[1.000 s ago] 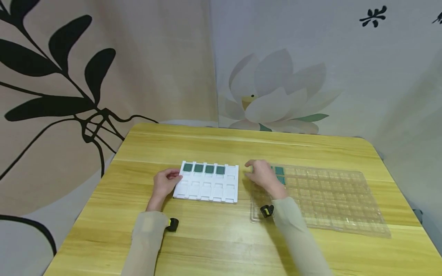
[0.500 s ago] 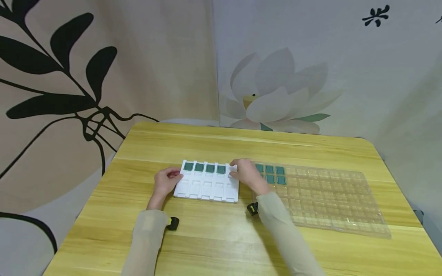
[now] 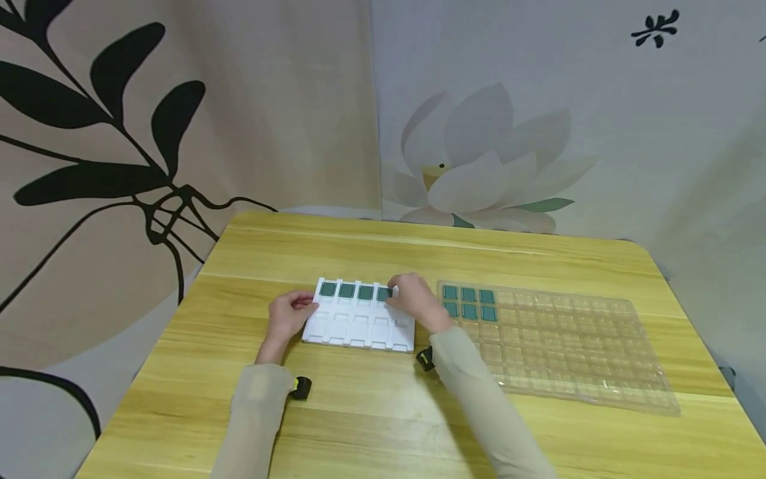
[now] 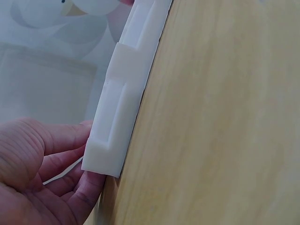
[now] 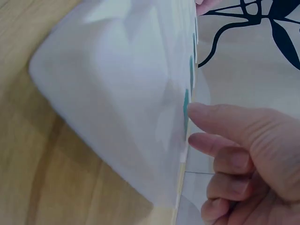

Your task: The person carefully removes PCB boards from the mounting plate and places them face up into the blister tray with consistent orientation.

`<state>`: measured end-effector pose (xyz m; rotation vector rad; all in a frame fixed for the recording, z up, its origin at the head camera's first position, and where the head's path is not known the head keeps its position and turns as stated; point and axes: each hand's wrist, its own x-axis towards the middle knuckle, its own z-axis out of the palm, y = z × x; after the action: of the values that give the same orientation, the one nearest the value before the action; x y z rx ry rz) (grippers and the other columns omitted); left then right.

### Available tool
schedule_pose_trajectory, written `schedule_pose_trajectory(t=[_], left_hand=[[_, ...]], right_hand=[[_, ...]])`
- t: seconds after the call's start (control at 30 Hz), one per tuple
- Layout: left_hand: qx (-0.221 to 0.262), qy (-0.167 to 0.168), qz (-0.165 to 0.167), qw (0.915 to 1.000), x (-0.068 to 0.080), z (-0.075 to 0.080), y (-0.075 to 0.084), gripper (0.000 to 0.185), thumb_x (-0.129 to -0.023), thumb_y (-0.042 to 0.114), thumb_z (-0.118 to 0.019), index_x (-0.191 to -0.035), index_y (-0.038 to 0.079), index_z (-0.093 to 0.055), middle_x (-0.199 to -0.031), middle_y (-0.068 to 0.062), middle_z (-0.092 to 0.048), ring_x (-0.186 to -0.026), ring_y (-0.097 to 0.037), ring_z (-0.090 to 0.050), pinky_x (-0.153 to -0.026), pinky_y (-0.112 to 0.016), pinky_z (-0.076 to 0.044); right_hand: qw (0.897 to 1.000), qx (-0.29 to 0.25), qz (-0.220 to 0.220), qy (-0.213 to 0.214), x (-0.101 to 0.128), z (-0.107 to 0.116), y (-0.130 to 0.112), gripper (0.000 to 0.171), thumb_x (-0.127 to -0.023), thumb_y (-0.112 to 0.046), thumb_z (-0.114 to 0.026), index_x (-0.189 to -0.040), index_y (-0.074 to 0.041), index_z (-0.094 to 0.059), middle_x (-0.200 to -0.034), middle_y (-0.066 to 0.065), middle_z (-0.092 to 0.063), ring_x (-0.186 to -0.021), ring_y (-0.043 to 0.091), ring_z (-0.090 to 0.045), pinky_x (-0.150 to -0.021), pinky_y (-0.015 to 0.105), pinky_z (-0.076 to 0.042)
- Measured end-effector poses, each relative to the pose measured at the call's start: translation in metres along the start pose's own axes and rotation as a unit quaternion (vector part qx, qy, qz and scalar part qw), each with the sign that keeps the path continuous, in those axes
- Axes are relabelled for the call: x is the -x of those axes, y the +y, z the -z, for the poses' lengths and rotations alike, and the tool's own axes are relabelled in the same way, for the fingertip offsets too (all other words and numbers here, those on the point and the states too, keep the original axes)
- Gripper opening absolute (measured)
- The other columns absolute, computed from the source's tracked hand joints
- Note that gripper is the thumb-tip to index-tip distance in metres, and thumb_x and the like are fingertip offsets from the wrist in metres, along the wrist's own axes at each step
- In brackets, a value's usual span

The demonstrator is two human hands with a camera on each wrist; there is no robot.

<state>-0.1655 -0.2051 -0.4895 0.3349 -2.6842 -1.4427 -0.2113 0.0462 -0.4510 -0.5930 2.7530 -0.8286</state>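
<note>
While our left hand (image 3: 287, 317) steadies the white tray (image 3: 359, 329) at its 9 o'clock edge, our right hand's (image 3: 415, 303) grip pinches a green chip (image 3: 385, 293) into the fifth top-row slot, ten slots empty, six chips (image 3: 469, 302) left in the clear tray (image 3: 568, 346) at 3 o'clock on the worktop (image 3: 383, 412).

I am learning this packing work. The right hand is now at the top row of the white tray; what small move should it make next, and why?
Probably the right hand should press its green chip down into the fifth pocket of the white tray and let go. Four green chips already fill that row, the hand covers the last pocket, and the left hand steadies the tray's edge.
</note>
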Motion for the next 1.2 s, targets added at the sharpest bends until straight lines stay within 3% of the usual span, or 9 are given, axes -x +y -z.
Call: schedule_pose_trajectory(t=[0.17,0.73,1.07,1.2], left_hand=[[-0.006,0.004,-0.007,1.0000,0.0001,-0.0001,-0.0001,0.025,-0.083,0.001,-0.067,-0.106,-0.008,-0.066,-0.097,-0.023,-0.066,-0.086,-0.030,-0.061,-0.072,-0.027,-0.049],[0.000,0.002,-0.005,1.0000,0.0012,-0.0007,0.0009,0.025,-0.084,0.002,-0.066,-0.107,-0.007,-0.065,-0.098,-0.022,-0.065,-0.087,-0.030,-0.060,-0.077,-0.033,-0.050],[0.003,0.004,-0.019,0.9998,0.0007,0.0005,0.0003,0.024,-0.083,0.001,-0.066,-0.105,-0.009,-0.066,-0.096,-0.024,-0.066,-0.086,-0.031,-0.061,-0.075,-0.034,-0.050],[0.002,0.004,-0.017,0.9998,0.0004,0.0009,-0.0002,0.024,-0.084,0.002,-0.066,-0.105,-0.009,-0.065,-0.096,-0.023,-0.066,-0.086,-0.031,-0.061,-0.074,-0.033,-0.049]], right_hand=[[1.000,0.006,-0.009,-0.009,-0.0031,-0.0035,0.0001,0.033,-0.083,-0.009,-0.069,-0.113,0.004,-0.063,-0.118,0.018,-0.062,-0.104,0.030,-0.060,-0.092,0.039,-0.046],[0.999,0.029,-0.015,-0.008,-0.0047,-0.0066,-0.0019,0.033,-0.083,-0.010,-0.070,-0.113,0.003,-0.063,-0.116,0.016,-0.063,-0.107,0.029,-0.059,-0.091,0.038,-0.047],[0.999,0.053,0.008,-0.002,-0.0078,-0.0076,0.0004,0.033,-0.082,-0.011,-0.070,-0.111,0.004,-0.064,-0.112,0.017,-0.065,-0.102,0.029,-0.061,-0.089,0.036,-0.048],[0.999,0.042,0.015,-0.002,-0.0048,-0.0038,-0.0012,0.032,-0.081,-0.011,-0.071,-0.109,0.004,-0.064,-0.111,0.018,-0.065,-0.085,0.024,-0.063,-0.081,0.034,-0.051]])
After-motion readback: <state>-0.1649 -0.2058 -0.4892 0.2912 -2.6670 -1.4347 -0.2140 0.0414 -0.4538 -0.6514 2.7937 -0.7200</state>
